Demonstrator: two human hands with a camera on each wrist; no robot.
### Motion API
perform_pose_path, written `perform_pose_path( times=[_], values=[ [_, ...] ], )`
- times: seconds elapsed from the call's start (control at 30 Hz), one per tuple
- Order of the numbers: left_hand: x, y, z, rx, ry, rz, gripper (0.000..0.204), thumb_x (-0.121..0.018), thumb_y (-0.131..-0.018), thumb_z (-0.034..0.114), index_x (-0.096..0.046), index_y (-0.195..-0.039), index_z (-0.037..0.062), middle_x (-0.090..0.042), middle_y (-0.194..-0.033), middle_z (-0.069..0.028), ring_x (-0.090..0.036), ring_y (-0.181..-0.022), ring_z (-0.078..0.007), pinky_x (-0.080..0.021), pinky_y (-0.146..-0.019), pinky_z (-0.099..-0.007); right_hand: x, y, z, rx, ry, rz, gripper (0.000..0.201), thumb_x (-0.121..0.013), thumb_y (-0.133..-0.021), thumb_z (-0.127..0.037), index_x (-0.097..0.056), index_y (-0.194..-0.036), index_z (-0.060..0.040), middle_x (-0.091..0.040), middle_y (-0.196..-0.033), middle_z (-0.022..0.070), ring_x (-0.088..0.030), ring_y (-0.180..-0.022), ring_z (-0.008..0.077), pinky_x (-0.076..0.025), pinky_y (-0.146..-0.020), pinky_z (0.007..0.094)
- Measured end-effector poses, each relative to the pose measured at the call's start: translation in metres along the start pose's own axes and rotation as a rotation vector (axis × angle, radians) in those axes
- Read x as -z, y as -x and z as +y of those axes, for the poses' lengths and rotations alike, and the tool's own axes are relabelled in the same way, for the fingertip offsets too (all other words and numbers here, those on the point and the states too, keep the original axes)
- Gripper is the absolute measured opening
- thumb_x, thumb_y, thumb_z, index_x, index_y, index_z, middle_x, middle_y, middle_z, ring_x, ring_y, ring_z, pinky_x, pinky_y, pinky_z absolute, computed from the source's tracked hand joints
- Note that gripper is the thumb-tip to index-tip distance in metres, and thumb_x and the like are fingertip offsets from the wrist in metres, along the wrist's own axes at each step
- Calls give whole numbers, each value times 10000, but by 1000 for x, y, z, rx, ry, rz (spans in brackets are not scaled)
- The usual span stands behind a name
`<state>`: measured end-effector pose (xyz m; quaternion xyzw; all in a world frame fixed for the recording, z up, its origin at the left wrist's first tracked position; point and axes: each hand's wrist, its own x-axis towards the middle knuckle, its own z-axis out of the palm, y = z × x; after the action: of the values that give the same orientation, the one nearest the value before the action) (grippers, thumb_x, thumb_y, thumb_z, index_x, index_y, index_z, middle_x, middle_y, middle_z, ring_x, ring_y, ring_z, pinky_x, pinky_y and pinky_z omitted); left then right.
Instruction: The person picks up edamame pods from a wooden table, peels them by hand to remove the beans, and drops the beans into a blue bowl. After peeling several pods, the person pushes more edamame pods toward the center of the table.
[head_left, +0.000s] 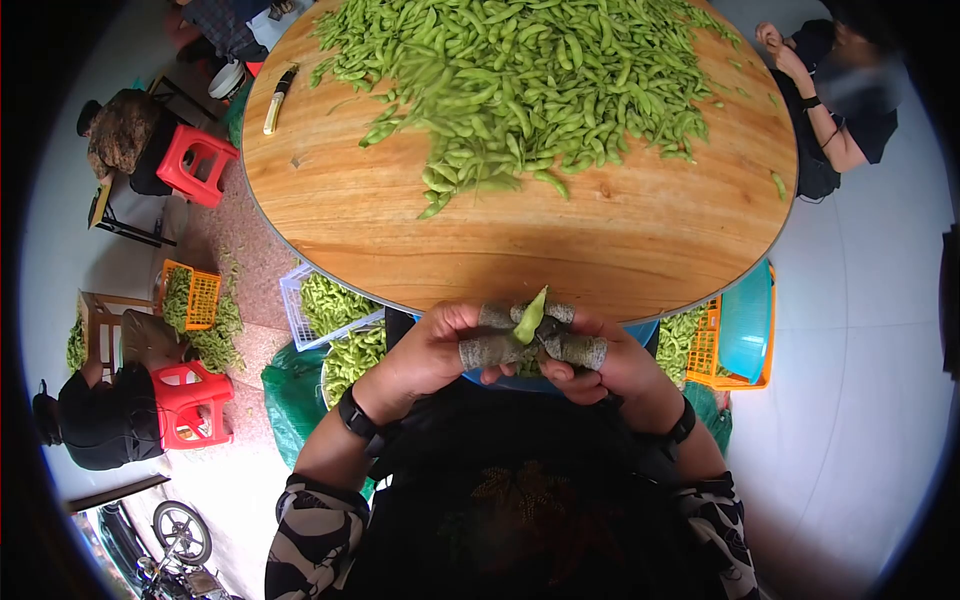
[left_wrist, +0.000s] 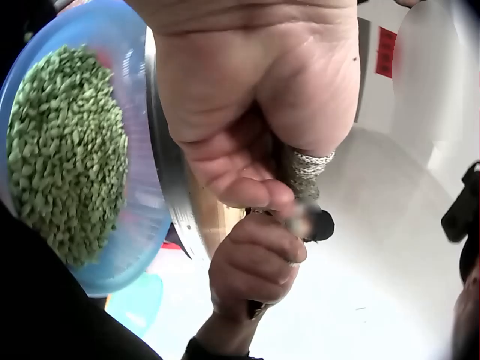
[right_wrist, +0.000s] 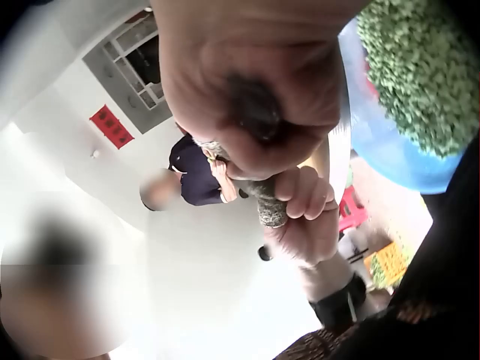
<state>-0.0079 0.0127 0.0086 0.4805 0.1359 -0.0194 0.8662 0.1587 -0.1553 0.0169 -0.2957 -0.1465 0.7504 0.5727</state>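
In the head view both hands meet at the near edge of the table, with grey knitted covers on thumbs and forefingers. Between them a green soybean pod (head_left: 531, 316) stands tilted, and my left hand (head_left: 430, 345) pinches it. My right hand (head_left: 605, 365) comes up against it from the other side, its fingers curled round a dark object (right_wrist: 259, 109) that shows in the palm in the right wrist view; its kind cannot be told. Below the hands is a blue basin (left_wrist: 139, 67) of shelled green beans (left_wrist: 67, 157).
A large heap of pods (head_left: 540, 80) covers the far part of the round wooden table (head_left: 350, 220). A box cutter (head_left: 280, 98) lies at its left. Pod-filled baskets (head_left: 292, 300) flank my lap. Another person (head_left: 830, 110) sits at right; others sit at left near red stools (head_left: 195, 165).
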Motion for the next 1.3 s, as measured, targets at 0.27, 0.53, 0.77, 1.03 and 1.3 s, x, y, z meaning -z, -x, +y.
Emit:
perform_pose_path(
  times=[0.27,0.53,0.77,1.03,1.3],
  values=[
    [-19,-8,-6,-695,-1762,338,232,-713,-795,90,-633,-993,-1,-633,-776,-144,-632,-668,-287,-522,-609,-348,-18,-2,9,80,426,371,286,-505,-983,-148,-495,-1269,-154,-534,-802,-22,-361,-570,29,-298,-477,199],
    [-14,-2,-3,31,-196,148,177,-545,-938,107,-633,-1047,-2,-642,-799,-64,-597,-642,-153,-490,-588,-283,-17,16,0,36,307,320,182,-536,-948,-156,-583,-1108,-84,-565,-797,-11,-466,-600,62,-399,-522,214],
    [-29,-2,-13,-119,-696,184,89,-518,-908,12,-597,-867,3,-623,-760,-67,-596,-673,-133,-484,-624,-266,-10,7,19,752,1521,681,422,-762,-783,-180,-612,-1150,-36,-660,-942,157,-672,-860,297,-540,-733,372],
    [-29,2,-28,-347,-1050,78,125,-543,-760,-56,-547,-877,-11,-580,-825,-210,-583,-765,-428,-477,-653,-415,-7,-3,27,614,1734,676,272,-693,-692,-69,-576,-927,3,-598,-886,205,-619,-766,398,-526,-655,441],
    [-1,40,-4,-198,-847,292,258,-499,-824,-92,-590,-1049,-5,-610,-840,-123,-601,-697,-240,-481,-628,-311,-3,10,26,680,1620,548,290,-726,-731,-86,-647,-1002,-21,-638,-944,184,-652,-810,354,-526,-678,404]
  ],
)
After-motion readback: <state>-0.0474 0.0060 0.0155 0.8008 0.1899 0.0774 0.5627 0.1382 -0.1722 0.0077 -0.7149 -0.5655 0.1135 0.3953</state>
